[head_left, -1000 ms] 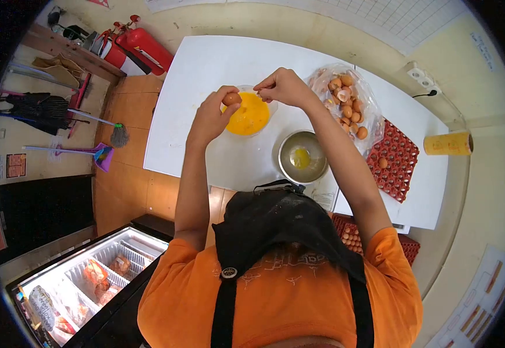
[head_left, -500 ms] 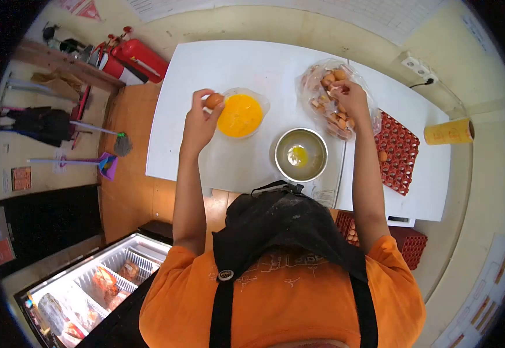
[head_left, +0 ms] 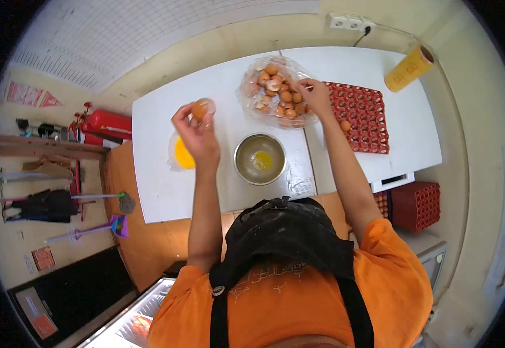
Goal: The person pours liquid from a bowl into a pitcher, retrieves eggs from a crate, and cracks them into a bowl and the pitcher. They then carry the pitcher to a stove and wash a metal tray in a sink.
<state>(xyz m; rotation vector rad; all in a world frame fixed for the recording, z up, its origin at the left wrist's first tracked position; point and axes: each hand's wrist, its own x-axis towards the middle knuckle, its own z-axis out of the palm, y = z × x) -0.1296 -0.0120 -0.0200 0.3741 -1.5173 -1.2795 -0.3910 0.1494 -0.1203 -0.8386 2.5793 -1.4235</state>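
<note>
My left hand (head_left: 199, 130) is raised over the left part of the table, its fingers closed around a brown eggshell (head_left: 201, 110) with a pale right side. Below and partly behind this hand stands a clear bowl of yellow egg yolk (head_left: 184, 154). My right hand (head_left: 315, 97) is at the right edge of a clear plastic bag (head_left: 252, 87) full of brown eggshells (head_left: 287, 97). Its fingertips are pinched together by a small pale edge, and I cannot tell what they hold. Between my arms sits a metal bowl (head_left: 238, 161) with a little yellowish egg liquid inside.
Right of the bag lies a red egg tray (head_left: 368, 116) with one brown egg (head_left: 345, 125) on it. A yellow roll (head_left: 408, 69) stands at the far right of the white table (head_left: 159, 191). More egg trays (head_left: 418, 206) are stacked below. A fire extinguisher (head_left: 107, 123) is at the left.
My view has swung to the right, so the table things appear further left. The left hand has lifted the shell from beside the yolk bowl; the right hand has moved to the bag's right edge.
</note>
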